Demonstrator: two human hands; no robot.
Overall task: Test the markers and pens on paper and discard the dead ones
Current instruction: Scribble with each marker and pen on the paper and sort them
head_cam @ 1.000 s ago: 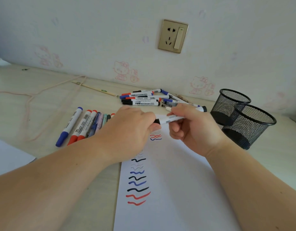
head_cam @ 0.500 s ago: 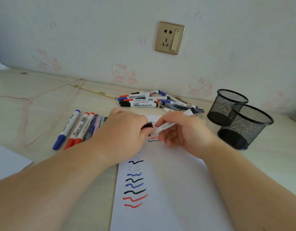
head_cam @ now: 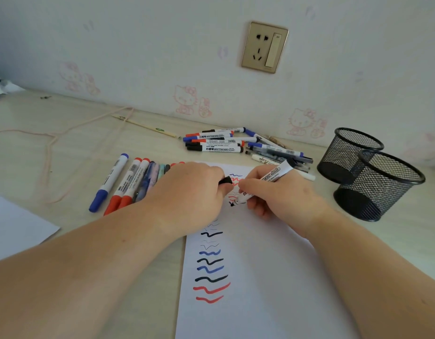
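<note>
My right hand (head_cam: 280, 199) grips a white whiteboard marker (head_cam: 272, 176) with its black tip down on the white paper (head_cam: 260, 277), beside a small black mark. My left hand (head_cam: 189, 192) rests on the paper's top left corner and pinches the marker's black cap (head_cam: 225, 180). Wavy test lines in black, blue and red run down the paper's left side. A row of markers and pens (head_cam: 128, 182) lies left of my left hand. A pile of markers and pens (head_cam: 226, 143) lies beyond the paper near the wall.
Two black mesh pen cups (head_cam: 380, 184) stand at the right, touching each other. Another white sheet (head_cam: 13, 228) lies at the left edge. A pale cord (head_cam: 55, 140) and a thin stick (head_cam: 145, 126) lie at the back left. A socket is on the wall.
The cap came off the marker and stayed in my left hand. My right hand turned the marker tip down and set it on the paper.
</note>
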